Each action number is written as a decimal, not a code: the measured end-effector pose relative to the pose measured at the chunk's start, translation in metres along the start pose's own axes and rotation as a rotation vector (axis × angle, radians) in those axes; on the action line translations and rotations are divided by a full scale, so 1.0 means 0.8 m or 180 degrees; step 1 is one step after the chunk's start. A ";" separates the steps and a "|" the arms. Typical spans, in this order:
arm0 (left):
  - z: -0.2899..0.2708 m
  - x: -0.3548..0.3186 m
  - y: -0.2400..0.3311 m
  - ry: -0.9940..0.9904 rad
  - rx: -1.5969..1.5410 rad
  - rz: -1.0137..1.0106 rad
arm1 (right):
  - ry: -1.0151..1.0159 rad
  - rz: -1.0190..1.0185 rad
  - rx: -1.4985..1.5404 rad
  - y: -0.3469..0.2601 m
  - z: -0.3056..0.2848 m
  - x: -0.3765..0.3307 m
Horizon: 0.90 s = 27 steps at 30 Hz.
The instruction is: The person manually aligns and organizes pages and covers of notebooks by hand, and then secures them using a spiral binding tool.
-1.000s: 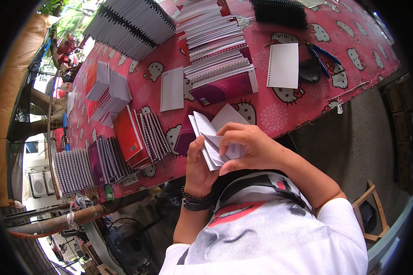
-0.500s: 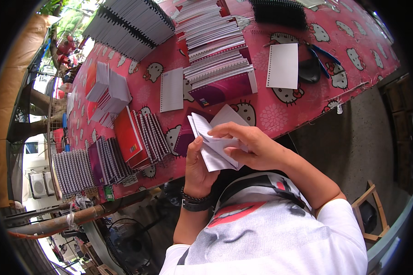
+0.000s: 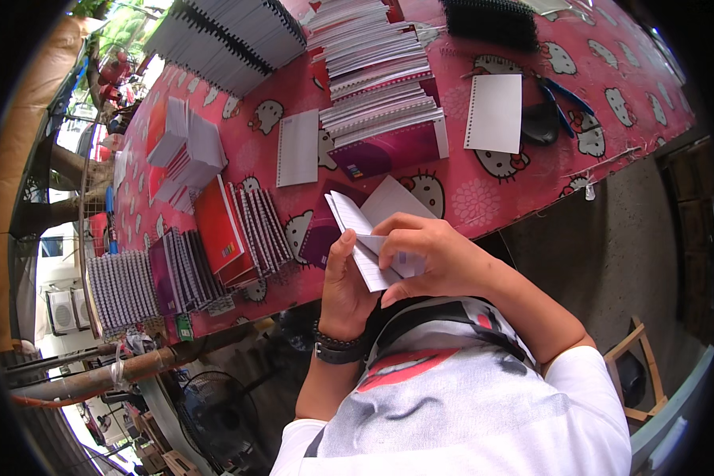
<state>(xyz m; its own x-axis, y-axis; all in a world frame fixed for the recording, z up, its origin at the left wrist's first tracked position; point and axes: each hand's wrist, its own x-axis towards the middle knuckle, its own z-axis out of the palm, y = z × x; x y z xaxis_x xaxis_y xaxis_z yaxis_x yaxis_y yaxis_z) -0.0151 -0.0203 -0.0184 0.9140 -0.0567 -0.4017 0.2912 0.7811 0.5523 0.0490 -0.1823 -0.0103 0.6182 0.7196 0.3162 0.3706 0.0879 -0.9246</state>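
Observation:
Over the near table edge I hold a small stack of lined notebook pages (image 3: 370, 271), spread partly apart. My left hand (image 3: 347, 289) grips it from the left side, thumb on the front, other fingers mostly hidden behind. The curled fingers of my right hand (image 3: 436, 252) are on the right part of the pages, bending a leaf; its thumb is near the lower edge. Just beyond are a purple cover (image 3: 317, 236) and a plain pale sheet (image 3: 397, 198); whether they belong to the held pages I cannot tell.
On the pink patterned table (image 3: 472, 194) stands a long row of unbound notebooks (image 3: 389, 151). Spiral-bound notebooks (image 3: 123, 289), red notebooks (image 3: 226, 230) and a tall block (image 3: 226, 44) stand left. Two punched sheets (image 3: 297, 148) (image 3: 494, 113), blue-handled pliers (image 3: 559, 107) and black spiral coils (image 3: 490, 22) lie beyond.
My right hand's fingers have curled further in, and its thumb has moved down and left. The top leaves, fanned out before, now lie back to the right under that hand.

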 end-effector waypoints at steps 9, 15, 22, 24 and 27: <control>0.004 0.000 -0.002 0.0052 0.0124 0.0143 | -0.0042 0.0049 0.0200 0.005 -0.001 0.000; 0.006 -0.001 0.000 0.0034 0.0202 0.0132 | -0.0038 0.0056 0.0230 0.004 -0.001 0.000; 0.000 -0.001 -0.001 0.0101 0.0165 0.0106 | 0.0084 -0.0035 0.0128 0.003 0.001 0.000; 0.001 -0.001 -0.001 0.0124 0.0146 0.0110 | 0.0073 -0.0045 0.0109 0.005 0.001 0.000; 0.007 -0.001 0.000 0.0141 0.0124 0.0120 | 0.0083 -0.0053 0.0119 0.005 0.000 -0.001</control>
<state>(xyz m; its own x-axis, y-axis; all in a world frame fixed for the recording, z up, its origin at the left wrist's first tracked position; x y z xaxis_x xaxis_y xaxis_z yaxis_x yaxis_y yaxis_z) -0.0145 -0.0239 -0.0143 0.9114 0.0006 -0.4116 0.2684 0.7573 0.5954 0.0501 -0.1820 -0.0143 0.6302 0.6997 0.3366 0.3551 0.1258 -0.9263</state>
